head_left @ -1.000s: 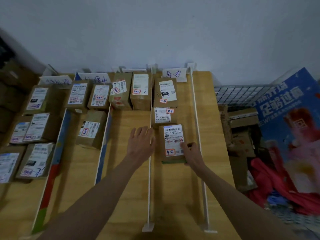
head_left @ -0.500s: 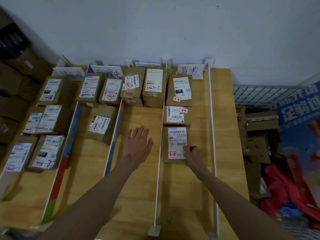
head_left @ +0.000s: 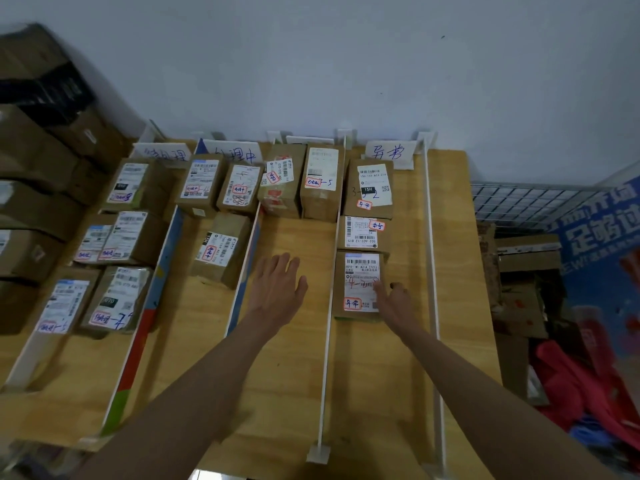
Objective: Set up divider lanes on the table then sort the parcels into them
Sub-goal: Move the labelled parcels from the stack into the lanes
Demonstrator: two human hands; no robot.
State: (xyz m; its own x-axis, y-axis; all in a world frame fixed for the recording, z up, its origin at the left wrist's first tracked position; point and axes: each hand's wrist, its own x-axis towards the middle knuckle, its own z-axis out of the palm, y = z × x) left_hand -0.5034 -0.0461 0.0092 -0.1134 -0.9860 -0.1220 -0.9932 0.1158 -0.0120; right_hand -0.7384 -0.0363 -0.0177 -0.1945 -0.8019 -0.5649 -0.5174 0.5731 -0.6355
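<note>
Little has moved: my right hand (head_left: 394, 301) rests fingers on the nearest parcel (head_left: 360, 284), gripping nothing. Left hand (head_left: 277, 289) hovers spread, empty. Pushing crooked could tip the white divider (head_left: 329, 306) beside that parcel.

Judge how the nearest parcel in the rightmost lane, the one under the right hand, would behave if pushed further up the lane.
The nearest parcel is a flat-lying cardboard box, so it would probably slide on the wooden table rather than tip or roll. Its squared edges suggest it stays stiff under the right hand. Pushed far, it would likely butt against the next parcel.
</note>
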